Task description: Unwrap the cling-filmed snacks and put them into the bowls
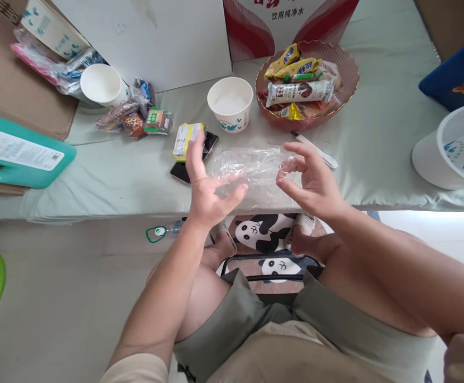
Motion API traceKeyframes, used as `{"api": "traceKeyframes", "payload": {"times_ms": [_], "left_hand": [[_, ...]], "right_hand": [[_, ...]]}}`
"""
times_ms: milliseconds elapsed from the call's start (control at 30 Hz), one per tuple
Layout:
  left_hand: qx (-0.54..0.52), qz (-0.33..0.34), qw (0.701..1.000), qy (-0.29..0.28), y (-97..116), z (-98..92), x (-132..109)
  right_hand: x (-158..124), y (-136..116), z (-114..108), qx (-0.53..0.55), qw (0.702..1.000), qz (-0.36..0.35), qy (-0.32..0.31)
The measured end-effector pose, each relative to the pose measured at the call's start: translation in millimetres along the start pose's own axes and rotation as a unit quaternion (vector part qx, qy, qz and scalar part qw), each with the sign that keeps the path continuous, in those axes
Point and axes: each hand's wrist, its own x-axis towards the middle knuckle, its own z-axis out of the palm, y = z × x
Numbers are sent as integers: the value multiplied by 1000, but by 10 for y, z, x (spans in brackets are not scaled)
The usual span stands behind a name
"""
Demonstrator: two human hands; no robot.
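A crumpled clear plastic bag (251, 165) lies on the cloth-covered surface between my hands. My left hand (210, 194) is just left of it, thumb and fingers spread, with nothing in it. At the bag's right end is my right hand (311, 181), its index finger lifted and the other fingers curved towards the thumb, a gap showing between them. Whether its fingertips touch the film is hard to make out. Behind my left fingers, a small yellow-and-white pack (187, 141) rests on a dark phone (180, 173). A paper cup (230, 105) with whitish contents stands beyond the bag.
A pink ribbed bowl (351, 80) of wrapped snacks stands at the back right, a white strip-like object (319, 151) before it. Wrapped snacks (158, 121) and another paper cup (103, 85) are at left. A white bin (427, 154) stands far right; boxes (155, 42) line the back.
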Motion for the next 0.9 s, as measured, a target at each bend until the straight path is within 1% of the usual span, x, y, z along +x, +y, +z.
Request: {"api": "traceKeyframes", "payload": {"times_ms": [100, 167, 233, 267, 333, 400, 433, 567, 633, 667, 733, 767, 833, 900], "left_hand": [[-67, 14, 996, -61, 31, -41, 25], [-142, 2, 987, -79, 40, -30, 20], [-233, -53, 968, -75, 56, 8, 6], [-279, -96, 953, -73, 71, 33, 0], [-356, -186, 912, -76, 107, 83, -2], [-395, -251, 880, -82, 141, 124, 12], [-397, -272, 873, -84, 151, 140, 23], [-377, -317, 868, -66, 158, 169, 75], [-388, -324, 861, -61, 159, 163, 96], [-396, -324, 857, -61, 160, 158, 104], [-405, -324, 852, -66, 156, 155, 110], [-398, -323, 856, -68, 146, 159, 108], [-352, -312, 880, -67, 102, 182, 93], [-274, -288, 915, -61, 36, 217, 73]], "right_hand": [[-9, -1, -3, 12, 1000, -1, -6], [-9, 6, 0, 6, 1000, -2, -1], [-1, 11, 13, -13, 1000, -3, 14], [6, 11, 22, -22, 1000, -4, 22], [24, 5, 41, -34, 999, -2, 40], [46, 5, 55, -32, 998, 10, 60], [59, 14, 58, -28, 997, 22, 70], [120, 138, 47, 10, 991, 84, 106], [153, 215, 37, 65, 983, 125, 117], [166, 238, 33, 103, 977, 151, 112], [180, 238, 28, 181, 958, 207, 80], [181, 213, 28, 211, 947, 236, 56], [173, 134, 31, 234, 928, 289, -2], [162, 56, 38, 215, 922, 319, -48]]}}
